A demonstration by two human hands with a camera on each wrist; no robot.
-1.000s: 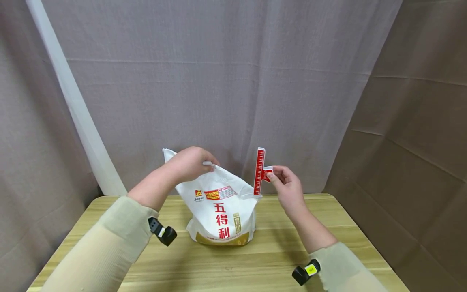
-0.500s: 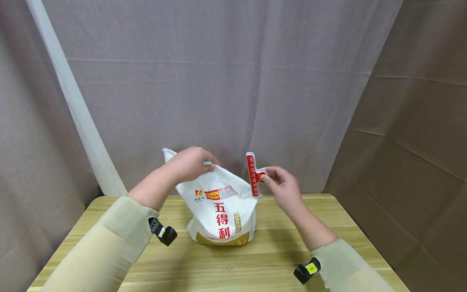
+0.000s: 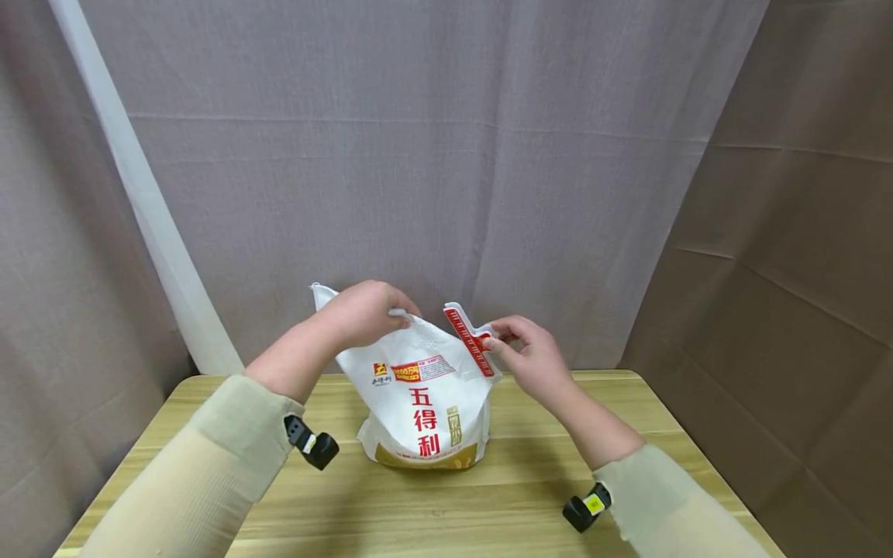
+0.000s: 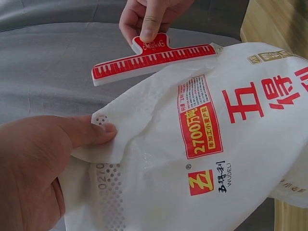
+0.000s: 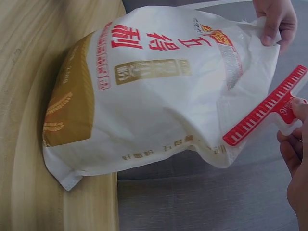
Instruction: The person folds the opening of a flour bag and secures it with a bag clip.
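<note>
Soft, even light is filling all views; no glare. Faint shadows are falling under the flour bag [image 3: 425, 403] toward 6 o'clock. Head view is bowing at edges; focus is holding sharp.

The bag [image 4: 202, 159] reads "五得利", "WUDELI", "2700万吨".

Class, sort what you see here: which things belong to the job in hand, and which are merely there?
In use:
flour bag
red bag clip
left hand, gripping the bag's top
right hand, pinching the clip

Merely there:
wooden table
grey curtain
</note>
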